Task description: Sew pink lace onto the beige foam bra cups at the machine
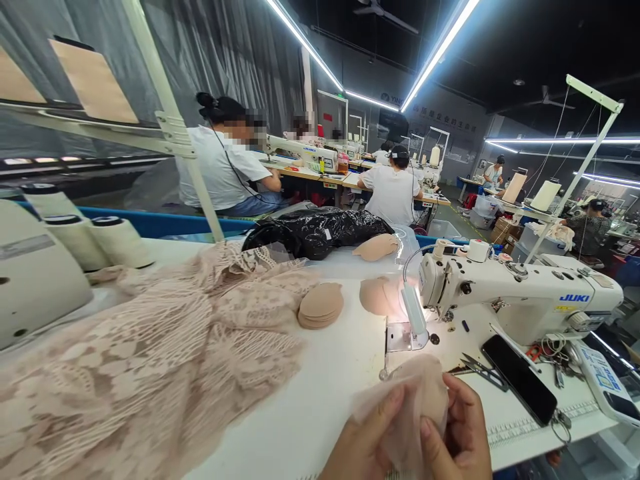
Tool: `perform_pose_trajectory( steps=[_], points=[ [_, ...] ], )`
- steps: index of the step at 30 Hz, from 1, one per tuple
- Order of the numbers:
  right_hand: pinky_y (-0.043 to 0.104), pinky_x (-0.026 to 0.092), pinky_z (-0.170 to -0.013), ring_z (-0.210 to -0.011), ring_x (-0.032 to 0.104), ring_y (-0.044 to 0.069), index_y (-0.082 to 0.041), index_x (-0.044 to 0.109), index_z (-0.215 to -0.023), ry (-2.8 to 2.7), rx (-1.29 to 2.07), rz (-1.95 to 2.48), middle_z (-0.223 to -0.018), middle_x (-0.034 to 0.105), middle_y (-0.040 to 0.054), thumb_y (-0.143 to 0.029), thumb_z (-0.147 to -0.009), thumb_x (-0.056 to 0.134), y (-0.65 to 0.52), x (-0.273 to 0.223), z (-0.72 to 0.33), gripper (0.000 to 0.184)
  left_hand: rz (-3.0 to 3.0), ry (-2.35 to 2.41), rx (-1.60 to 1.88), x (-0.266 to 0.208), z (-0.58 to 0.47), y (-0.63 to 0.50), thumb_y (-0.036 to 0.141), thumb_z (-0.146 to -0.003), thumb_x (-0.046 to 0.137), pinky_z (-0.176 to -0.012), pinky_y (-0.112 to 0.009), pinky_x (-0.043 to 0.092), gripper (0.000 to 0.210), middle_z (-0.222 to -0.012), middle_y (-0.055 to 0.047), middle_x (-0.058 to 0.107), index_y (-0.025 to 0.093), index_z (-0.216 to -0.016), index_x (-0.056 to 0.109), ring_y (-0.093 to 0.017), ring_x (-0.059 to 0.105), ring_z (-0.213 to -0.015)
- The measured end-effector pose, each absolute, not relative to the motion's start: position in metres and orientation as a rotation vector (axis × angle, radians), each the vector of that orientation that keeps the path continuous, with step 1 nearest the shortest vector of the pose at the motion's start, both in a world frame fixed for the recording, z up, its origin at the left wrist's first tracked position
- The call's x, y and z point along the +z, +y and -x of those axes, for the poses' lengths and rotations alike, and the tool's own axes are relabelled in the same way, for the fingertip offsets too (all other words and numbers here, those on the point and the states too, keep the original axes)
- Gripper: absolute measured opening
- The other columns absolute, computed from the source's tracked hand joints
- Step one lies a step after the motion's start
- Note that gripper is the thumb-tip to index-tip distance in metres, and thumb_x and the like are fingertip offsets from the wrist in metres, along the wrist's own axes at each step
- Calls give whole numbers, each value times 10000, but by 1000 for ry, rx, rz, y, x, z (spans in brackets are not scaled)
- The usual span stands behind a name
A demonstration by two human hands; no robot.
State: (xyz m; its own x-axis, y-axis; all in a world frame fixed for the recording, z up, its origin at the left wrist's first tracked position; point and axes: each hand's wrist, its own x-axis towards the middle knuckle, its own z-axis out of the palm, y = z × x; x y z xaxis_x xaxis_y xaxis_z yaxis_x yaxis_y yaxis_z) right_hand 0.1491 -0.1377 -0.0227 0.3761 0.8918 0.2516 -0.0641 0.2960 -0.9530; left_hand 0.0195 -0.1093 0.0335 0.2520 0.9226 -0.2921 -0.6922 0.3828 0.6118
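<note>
Both hands are near the front edge of the white sewing table, close to the needle plate [399,337]. Sheer beige fabric [407,393] hangs between them, folded over a tan cup-shaped pad [434,393]. My left hand [367,427] pinches the sheer fabric from the left, thumb on top. On the right, my right hand [457,427] grips the pad and fabric, with its thumb in front and fingers behind. A stack of tan oval pads [321,306] lies left of the sewing machine [505,287]. Another tan piece [377,297] rests beside the lit lamp [414,310].
Beige lace fabric [165,333] spreads over the table's left side. Thread snips [483,373], a black phone [520,379] and keys [561,421] lie to the right. Thread cones [117,240] stand at left. A black plastic bag [320,233] sits behind; people work at machines beyond.
</note>
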Motion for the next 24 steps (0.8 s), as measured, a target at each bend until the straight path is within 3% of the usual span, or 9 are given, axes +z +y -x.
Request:
perform_pose_trajectory(
  steps=[3,7,10,16,20,24],
  points=[
    [451,609,-930,-1137,720,334,-294,609,-1372,-1040,783,1057,-1301,721,140,-520,-936,806,-138,-22,-153,530,-354,662,1146,37,-19,-101,435,-776,960,-1060,-400,612,439,-1230,-127,839,190,-1130,874,-371,748,-1239],
    [408,606,-860,-1012,732,290,-323,594,-1404,-1038,831,1018,-1169,729,82,-525,-941,803,-136,-23,-158,547,-243,550,1093,46,-17,-100,433,-909,868,-1105,-394,592,492,-1290,-73,822,279,-1368,774,-313,775,-1203],
    [364,593,-820,-897,716,240,-331,584,-1418,-958,888,967,-1064,713,38,-543,-924,824,-133,-26,-159,589,-211,431,1004,49,-16,-105,418,-952,833,-1129,-418,579,520,-1221,-102,839,224,-1424,733,-315,794,-1161],
    [332,583,-755,-813,673,216,-315,557,-1452,-870,980,904,-931,648,4,-565,-865,873,-132,-38,-156,711,-278,518,1040,47,-19,-106,329,-865,916,-990,-408,635,365,-1036,-134,867,150,-1175,842,-328,829,-978],
    [327,579,-749,-811,667,210,-339,554,-1452,-876,1008,903,-923,621,-10,-538,-864,882,-133,-44,-158,702,-351,605,1106,50,-22,-103,363,-755,982,-862,-417,657,435,-933,-159,863,127,-1099,860,-356,826,-883],
    [330,581,-763,-830,676,216,-336,542,-1460,-901,1045,887,-936,647,0,-563,-869,868,-132,-46,-159,712,-387,675,1149,55,-24,-104,375,-737,993,-830,-400,658,407,-895,-143,858,137,-1041,866,-344,819,-874]
  ],
)
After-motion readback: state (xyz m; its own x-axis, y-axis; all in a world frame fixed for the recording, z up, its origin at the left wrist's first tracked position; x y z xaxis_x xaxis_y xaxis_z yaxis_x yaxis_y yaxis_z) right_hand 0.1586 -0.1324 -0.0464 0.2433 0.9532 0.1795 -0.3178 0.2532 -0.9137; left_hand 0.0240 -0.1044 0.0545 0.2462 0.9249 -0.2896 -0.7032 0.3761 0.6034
